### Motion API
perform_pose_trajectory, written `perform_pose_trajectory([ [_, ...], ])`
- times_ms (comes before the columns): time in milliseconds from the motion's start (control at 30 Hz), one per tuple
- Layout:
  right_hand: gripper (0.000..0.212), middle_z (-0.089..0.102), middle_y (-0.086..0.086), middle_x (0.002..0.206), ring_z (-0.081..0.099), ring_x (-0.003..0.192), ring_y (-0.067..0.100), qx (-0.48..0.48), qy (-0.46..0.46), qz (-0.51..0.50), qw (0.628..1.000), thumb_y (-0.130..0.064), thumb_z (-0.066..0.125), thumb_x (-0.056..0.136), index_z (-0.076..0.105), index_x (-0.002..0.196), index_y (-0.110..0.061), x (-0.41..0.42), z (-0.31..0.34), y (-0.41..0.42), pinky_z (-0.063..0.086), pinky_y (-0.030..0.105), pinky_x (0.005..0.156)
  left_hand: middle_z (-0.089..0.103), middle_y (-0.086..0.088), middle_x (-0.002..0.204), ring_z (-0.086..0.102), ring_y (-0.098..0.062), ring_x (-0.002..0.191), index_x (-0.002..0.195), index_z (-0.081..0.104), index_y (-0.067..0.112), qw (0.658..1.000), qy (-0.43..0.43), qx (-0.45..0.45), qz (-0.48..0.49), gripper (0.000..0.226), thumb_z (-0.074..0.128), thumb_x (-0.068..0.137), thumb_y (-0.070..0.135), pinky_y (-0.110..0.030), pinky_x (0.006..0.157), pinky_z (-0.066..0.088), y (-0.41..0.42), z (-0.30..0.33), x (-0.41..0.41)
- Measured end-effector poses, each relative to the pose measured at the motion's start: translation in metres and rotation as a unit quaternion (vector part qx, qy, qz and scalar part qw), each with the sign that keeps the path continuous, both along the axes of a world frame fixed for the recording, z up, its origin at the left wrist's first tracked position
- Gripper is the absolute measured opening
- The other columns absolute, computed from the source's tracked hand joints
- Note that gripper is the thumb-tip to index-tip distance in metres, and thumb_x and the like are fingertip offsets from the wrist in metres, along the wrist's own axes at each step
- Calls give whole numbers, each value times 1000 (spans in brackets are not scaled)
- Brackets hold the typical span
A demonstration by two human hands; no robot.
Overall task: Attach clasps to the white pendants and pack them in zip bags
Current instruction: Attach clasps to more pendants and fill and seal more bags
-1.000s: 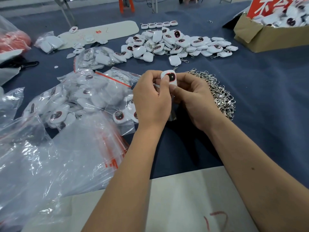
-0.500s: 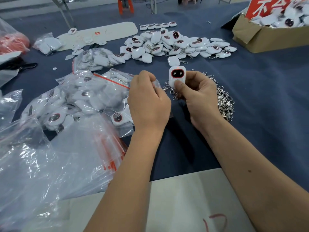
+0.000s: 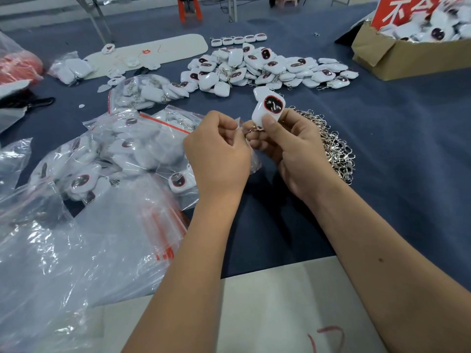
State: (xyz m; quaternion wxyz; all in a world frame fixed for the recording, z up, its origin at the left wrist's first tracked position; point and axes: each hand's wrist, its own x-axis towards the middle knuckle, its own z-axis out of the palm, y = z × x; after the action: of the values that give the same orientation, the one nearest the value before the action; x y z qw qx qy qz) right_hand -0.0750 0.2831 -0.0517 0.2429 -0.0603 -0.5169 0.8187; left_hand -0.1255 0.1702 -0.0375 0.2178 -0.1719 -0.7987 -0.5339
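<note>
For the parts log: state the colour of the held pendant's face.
Dark face, red rim, white marks; body white. Pendant, head view.

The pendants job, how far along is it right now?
Done: several filled zip bags lie at left. In hand: the right hand pinches one white pendant while the left hand holds a small clear bag beside it. Left: a large loose pendant pile, a carton of more, and a heap of clasps.

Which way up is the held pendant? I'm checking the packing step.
Dark face up, tilted. The right hand pinches the pendant by its lower end, above the table.
</note>
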Motion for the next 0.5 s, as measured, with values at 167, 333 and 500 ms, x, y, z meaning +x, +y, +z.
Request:
perform_pose_trajectory([
  [167, 10, 71, 13, 99, 69, 73, 13, 45, 1, 47, 998, -5, 53, 106, 61, 110, -8, 1, 0, -3, 60, 26, 73, 60, 17, 65, 61, -5, 61, 79, 66, 14, 996, 46, 76, 5, 11, 74, 84, 8, -21, 62, 53, 1, 7, 3],
  [333, 22, 71, 18, 93, 68, 77, 20, 140, -17, 100, 985, -3, 48, 108, 57, 127, 0, 2, -1, -9, 59, 30, 69, 64, 7, 73, 61, -11, 65, 82, 66, 11, 990, 118, 73, 20, 10, 70, 82, 3, -33, 63, 54, -3, 9, 4],
  [500, 20, 65, 6, 66, 55, 56, 4, 269, -52, 70, 959, -1, 57, 104, 69, 88, 1, -2, -1, -15, 43, 16, 52, 65, -3, 74, 60, -19, 66, 80, 66, 4, 984, 174, 44, -7, 9, 67, 79, -4, -40, 60, 52, -2, 6, 8],
])
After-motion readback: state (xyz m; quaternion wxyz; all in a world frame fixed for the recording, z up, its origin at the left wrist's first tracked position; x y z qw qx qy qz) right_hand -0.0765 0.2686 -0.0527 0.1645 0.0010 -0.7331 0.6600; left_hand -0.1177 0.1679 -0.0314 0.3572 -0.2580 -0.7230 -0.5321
